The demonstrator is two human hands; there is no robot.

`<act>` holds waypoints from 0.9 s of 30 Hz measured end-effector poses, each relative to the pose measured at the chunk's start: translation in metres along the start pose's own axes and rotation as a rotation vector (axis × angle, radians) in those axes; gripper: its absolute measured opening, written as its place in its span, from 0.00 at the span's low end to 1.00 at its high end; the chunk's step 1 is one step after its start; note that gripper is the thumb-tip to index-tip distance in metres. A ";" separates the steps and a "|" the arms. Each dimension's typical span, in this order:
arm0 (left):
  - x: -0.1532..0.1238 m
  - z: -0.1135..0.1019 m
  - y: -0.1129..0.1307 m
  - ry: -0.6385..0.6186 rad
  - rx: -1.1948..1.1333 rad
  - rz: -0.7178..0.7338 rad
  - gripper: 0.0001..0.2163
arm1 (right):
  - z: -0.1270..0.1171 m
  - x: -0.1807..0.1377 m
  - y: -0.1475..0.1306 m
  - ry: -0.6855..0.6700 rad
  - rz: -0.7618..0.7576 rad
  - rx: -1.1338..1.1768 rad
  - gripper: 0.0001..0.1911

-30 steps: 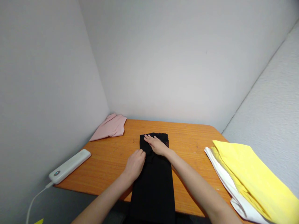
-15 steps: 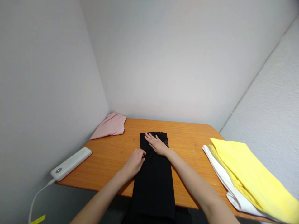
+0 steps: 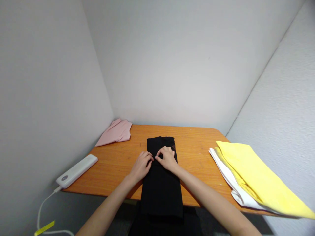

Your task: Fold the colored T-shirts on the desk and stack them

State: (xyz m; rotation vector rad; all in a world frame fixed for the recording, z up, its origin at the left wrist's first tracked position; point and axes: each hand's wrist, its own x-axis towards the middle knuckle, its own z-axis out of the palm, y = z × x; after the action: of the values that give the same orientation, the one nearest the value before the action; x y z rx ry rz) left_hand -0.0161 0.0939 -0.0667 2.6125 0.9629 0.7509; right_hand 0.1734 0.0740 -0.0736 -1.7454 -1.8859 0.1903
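Note:
A black garment (image 3: 162, 190) lies folded into a long strip down the middle of the wooden table (image 3: 194, 157). Its far end looks gathered, with a small reddish mark near the right edge, and its near end hangs over the table's front edge. My left hand (image 3: 142, 165) rests on its left side, thumb and fingers drawn together at the cloth. Close beside it, fingertips almost meeting, my right hand (image 3: 167, 159) is curled in a pinch on the same cloth. The fabric between the fingertips is too small to make out clearly.
A folded pink cloth (image 3: 116, 131) lies at the back left corner. At the left edge is a white power bank (image 3: 77, 171) with a white cable (image 3: 41, 206). Yellow cloth (image 3: 253, 173) on white cloth (image 3: 227, 177) overhangs the right front. Walls stand behind and at both sides.
My right hand has drawn back from lying flat near the garment's far end and curled its fingers beside my left hand. My left hand has stayed nearly in place. The view has shifted slightly.

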 end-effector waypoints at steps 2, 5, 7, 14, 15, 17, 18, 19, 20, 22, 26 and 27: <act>-0.003 0.002 0.000 -0.027 0.007 0.038 0.10 | -0.003 -0.004 -0.001 0.057 -0.037 -0.046 0.05; -0.009 0.003 -0.002 -0.113 0.069 0.098 0.14 | -0.010 -0.013 -0.002 -0.005 -0.269 -0.108 0.12; -0.014 -0.003 -0.004 -0.186 0.119 0.122 0.17 | -0.017 -0.021 0.000 -0.158 -0.394 -0.111 0.16; -0.055 -0.051 0.005 -0.394 0.114 0.256 0.35 | -0.080 -0.084 0.022 -0.350 -0.361 0.015 0.34; -0.064 -0.053 0.007 -0.428 0.117 0.286 0.41 | -0.089 -0.098 0.026 -0.399 -0.373 0.025 0.40; -0.081 -0.047 0.009 -0.468 0.161 0.322 0.50 | -0.098 -0.126 0.032 -0.494 -0.411 0.005 0.50; -0.088 -0.041 0.009 -0.464 0.205 0.324 0.51 | -0.097 -0.139 0.034 -0.512 -0.421 -0.030 0.53; -0.094 -0.034 0.009 -0.439 0.257 0.322 0.49 | -0.094 -0.150 0.034 -0.503 -0.419 -0.081 0.52; -0.098 -0.026 0.009 -0.399 0.305 0.319 0.46 | -0.087 -0.159 0.034 -0.469 -0.407 -0.140 0.50; -0.102 -0.014 0.009 -0.317 0.361 0.323 0.43 | -0.072 -0.171 0.032 -0.358 -0.382 -0.254 0.45; -0.104 -0.012 0.015 -0.243 0.239 0.356 0.34 | -0.057 -0.179 0.025 -0.221 -0.426 -0.263 0.37; -0.105 -0.014 0.018 -0.220 0.173 0.351 0.30 | -0.058 -0.180 0.023 -0.204 -0.432 -0.212 0.34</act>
State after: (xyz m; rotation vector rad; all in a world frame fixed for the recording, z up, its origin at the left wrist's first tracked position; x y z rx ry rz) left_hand -0.0824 0.0120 -0.0878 2.9815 0.5359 0.4524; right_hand 0.2216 -0.1094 -0.0895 -1.4417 -2.4579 0.0030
